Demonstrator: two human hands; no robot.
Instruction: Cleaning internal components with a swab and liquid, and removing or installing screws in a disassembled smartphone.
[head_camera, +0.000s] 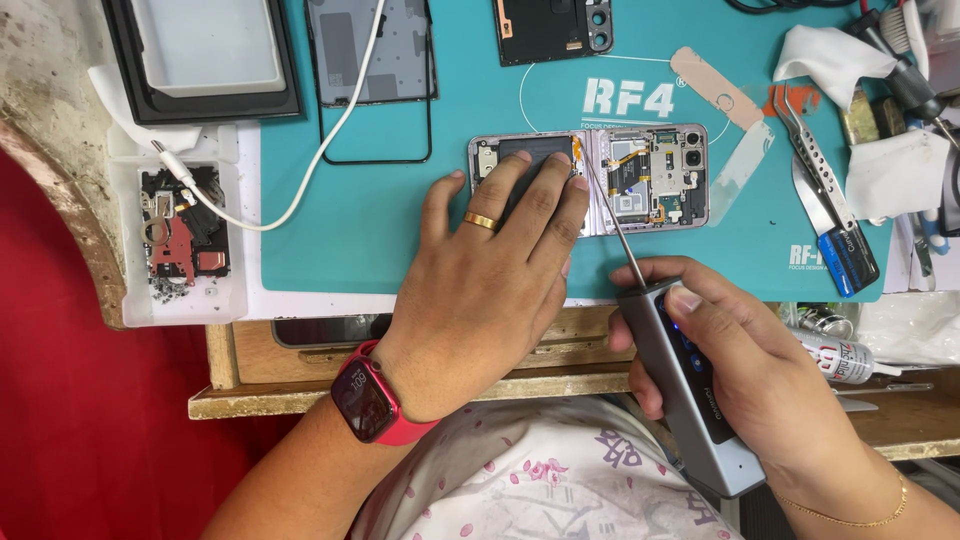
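Note:
An opened phone (650, 175) with its back removed lies on a teal work mat (400, 220), circuit boards and battery exposed. My left hand (490, 270), with a gold ring and a red wrist watch, presses flat on the phone's left half over the battery. My right hand (745, 365) grips a grey electric screwdriver (690, 390). Its thin bit (608, 215) slants up to the middle of the phone, beside my left fingertips.
A white tray (125, 250) of small parts and screws sits at the left, with a white cable (320, 150) running over it. Phone back covers (550, 28) and a frame (372, 60) lie at the mat's top. Tweezers (815, 170), cloths and a glue tube (845, 358) crowd the right.

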